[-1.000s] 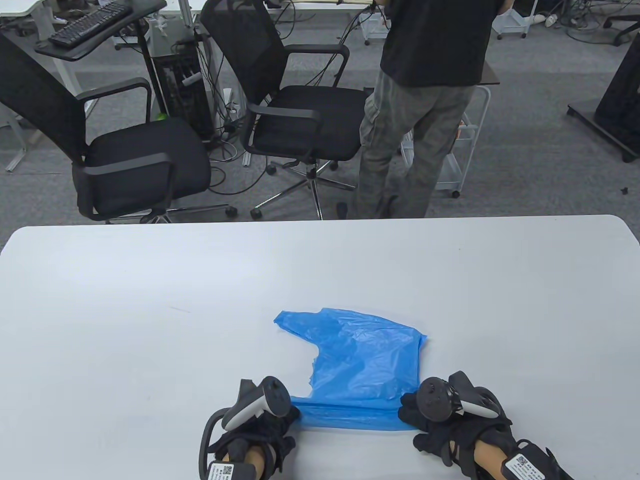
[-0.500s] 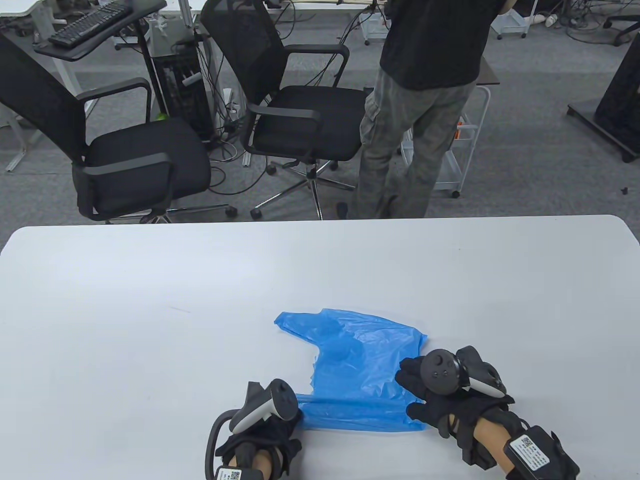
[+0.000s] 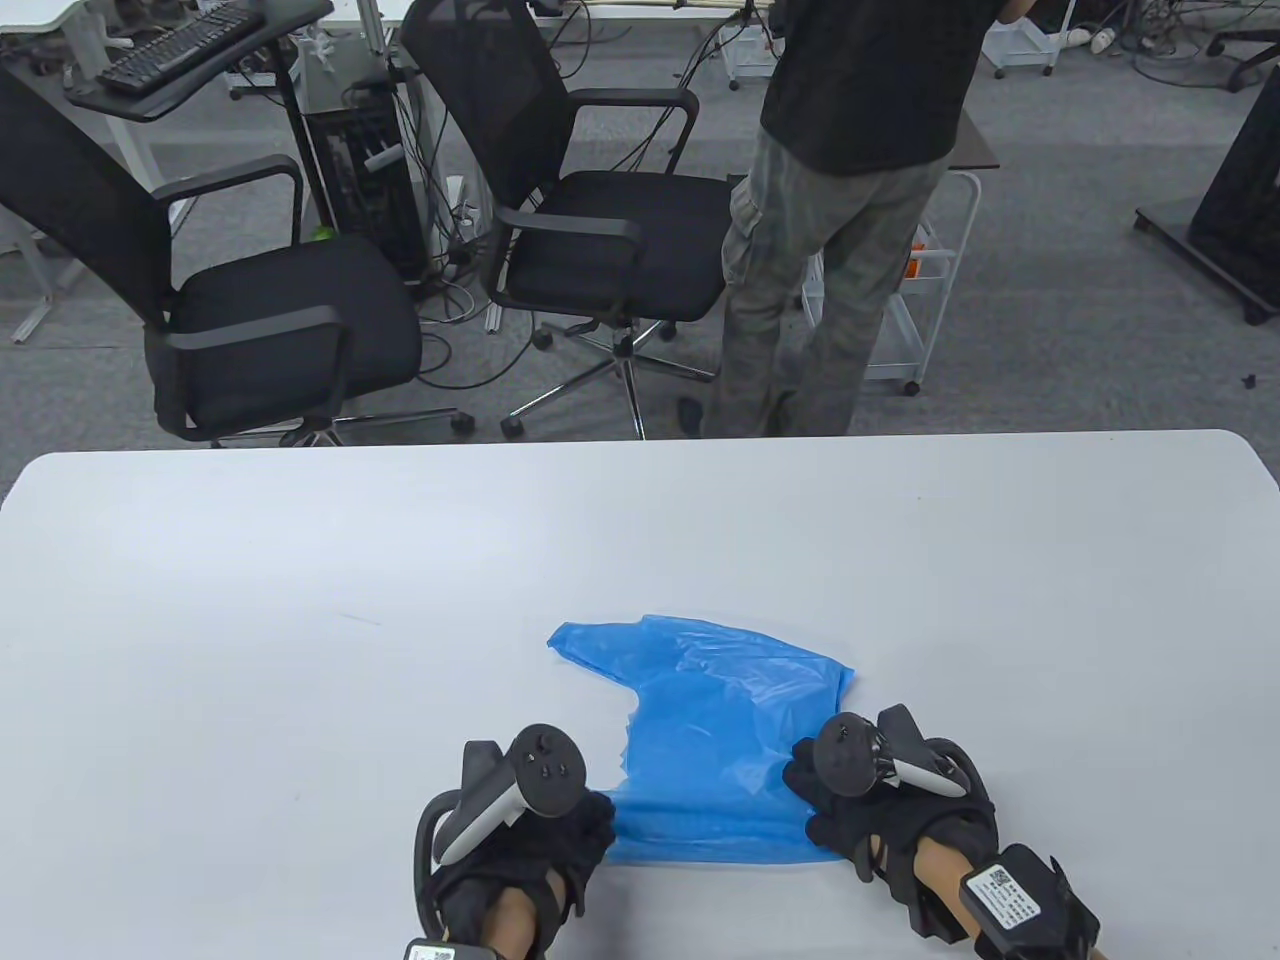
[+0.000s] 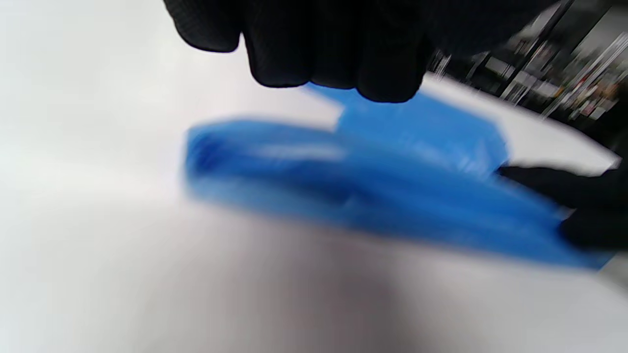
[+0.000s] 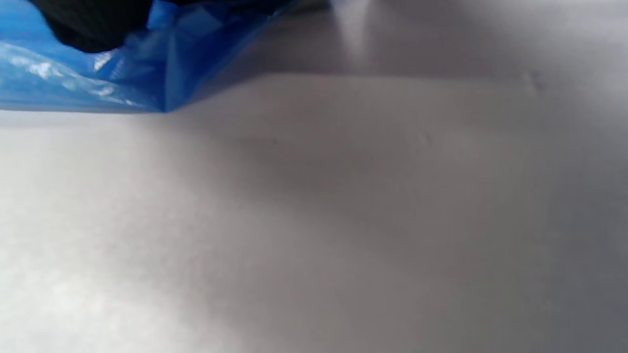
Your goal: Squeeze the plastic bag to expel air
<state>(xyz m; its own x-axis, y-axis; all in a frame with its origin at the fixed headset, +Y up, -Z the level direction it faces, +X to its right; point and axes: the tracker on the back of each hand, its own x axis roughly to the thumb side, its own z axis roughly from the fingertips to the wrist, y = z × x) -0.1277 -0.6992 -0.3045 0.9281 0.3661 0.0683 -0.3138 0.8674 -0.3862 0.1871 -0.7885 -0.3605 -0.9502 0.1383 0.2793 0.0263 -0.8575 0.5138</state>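
White worktop [image 3: 300, 600] carries the blue plastic bag [image 3: 720, 720], lying flat between both hands; left hand [image 3: 520, 850] fingers [image 4: 333, 59] curl at its near-left corner, right hand [image 3: 880, 800] presses its right edge; whether either pinches it, I cannot tell; thin, limp, slippery film, probably best pressed flat, palms sweeping away from the fingers.

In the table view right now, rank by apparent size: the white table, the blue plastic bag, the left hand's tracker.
1. White table, by far the largest.
2. Blue plastic bag.
3. Left hand's tracker, smallest, though it sits nearer the camera, which inflates it.
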